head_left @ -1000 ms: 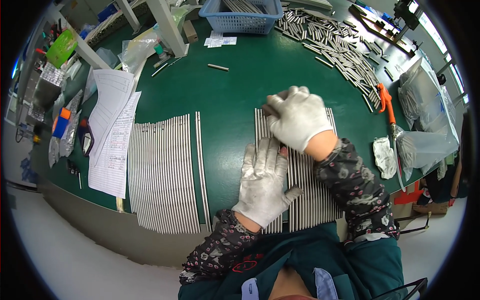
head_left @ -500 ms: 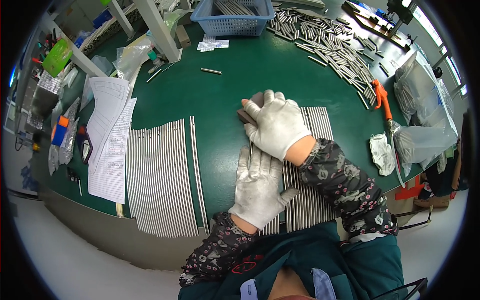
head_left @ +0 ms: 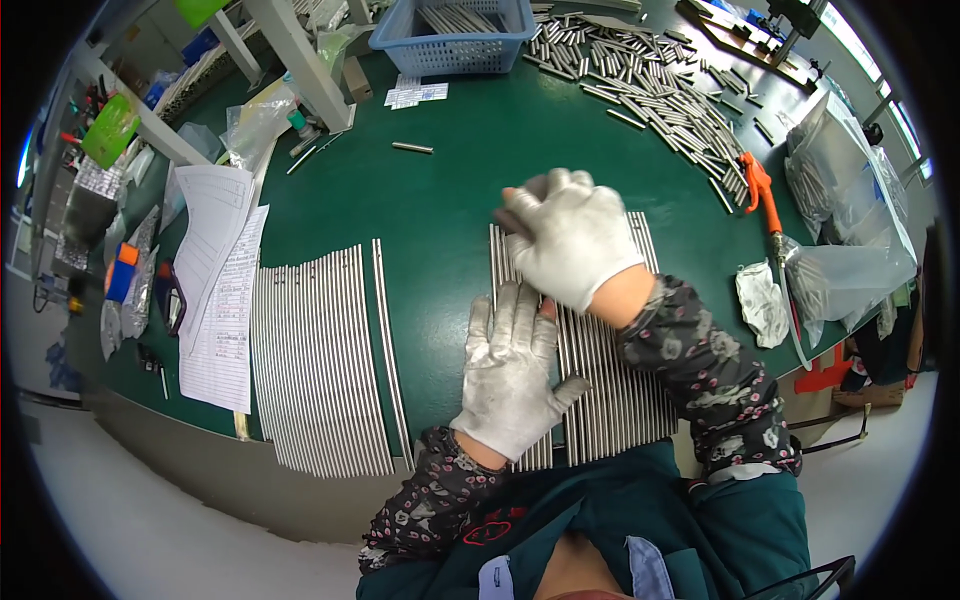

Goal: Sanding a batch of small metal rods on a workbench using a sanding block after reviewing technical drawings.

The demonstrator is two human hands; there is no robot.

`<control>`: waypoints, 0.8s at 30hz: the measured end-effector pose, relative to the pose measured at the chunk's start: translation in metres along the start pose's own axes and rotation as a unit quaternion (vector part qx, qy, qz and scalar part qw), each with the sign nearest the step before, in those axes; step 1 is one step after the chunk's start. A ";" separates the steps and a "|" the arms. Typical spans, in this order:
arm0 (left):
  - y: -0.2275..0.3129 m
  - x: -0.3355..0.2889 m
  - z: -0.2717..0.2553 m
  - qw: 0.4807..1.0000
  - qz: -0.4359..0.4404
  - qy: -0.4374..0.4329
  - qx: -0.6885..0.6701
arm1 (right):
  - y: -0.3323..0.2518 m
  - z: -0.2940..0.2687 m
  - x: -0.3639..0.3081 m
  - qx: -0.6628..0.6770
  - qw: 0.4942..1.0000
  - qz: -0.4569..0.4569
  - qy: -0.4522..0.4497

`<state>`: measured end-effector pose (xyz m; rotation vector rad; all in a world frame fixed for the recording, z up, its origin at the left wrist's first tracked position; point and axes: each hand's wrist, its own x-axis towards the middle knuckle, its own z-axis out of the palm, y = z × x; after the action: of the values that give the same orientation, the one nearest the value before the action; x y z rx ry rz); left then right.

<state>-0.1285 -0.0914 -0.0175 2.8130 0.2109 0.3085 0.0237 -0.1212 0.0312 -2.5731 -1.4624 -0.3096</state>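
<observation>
A row of thin metal rods (head_left: pixel 618 400) lies side by side in front of me, pointing away from my body. My left hand (head_left: pixel 508 375), in a whitish glove, rests flat on the left part of that row, its fingers stretched forward and thumb out to the side. Gloved too, my right hand (head_left: pixel 580 240) is closed round a dark brown-grey block (head_left: pixel 518 208) over the rods' far ends. The block is blurred and partly covered by the fingers; whether it touches the rods I cannot tell.
Left of me lie another row of rods (head_left: pixel 315 365), a narrow pair of rods (head_left: pixel 388 340) and paper sheets (head_left: pixel 228 320). Farther off are a blue basket (head_left: pixel 450 52), a pile of short metal pins (head_left: pixel 660 100) and a single pin (head_left: pixel 412 148). An orange air gun (head_left: pixel 760 190) lies right.
My right hand has moved to the right with the block, uncovering far rod ends at the row's left side. My left hand stays flat on the rods. The view has shifted slightly.
</observation>
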 end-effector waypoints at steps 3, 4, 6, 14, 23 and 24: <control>-0.002 -0.002 -0.002 1.000 -0.016 -0.009 -0.014 | -0.014 0.007 -0.005 -0.004 0.999 -0.035 -0.024; -0.002 -0.002 -0.003 1.000 -0.014 -0.010 -0.013 | -0.009 0.004 -0.006 -0.007 0.999 -0.019 -0.032; -0.002 -0.002 -0.004 1.000 -0.008 -0.007 -0.007 | 0.017 -0.010 -0.005 -0.054 0.995 0.032 -0.077; -0.002 -0.001 -0.004 1.000 -0.012 -0.018 0.000 | 0.098 -0.011 -0.082 0.059 0.987 0.113 0.099; -0.006 -0.009 -0.010 0.999 -0.004 -0.032 0.003 | 0.121 0.016 -0.104 0.061 0.969 0.175 0.162; -0.007 -0.009 -0.013 0.999 -0.012 -0.043 0.009 | 0.120 0.016 -0.104 0.064 0.969 0.175 0.163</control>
<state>-0.1407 -0.0833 -0.0096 2.8315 0.2287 0.1795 0.0769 -0.2644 -0.0157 -2.4679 -0.8697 -0.5362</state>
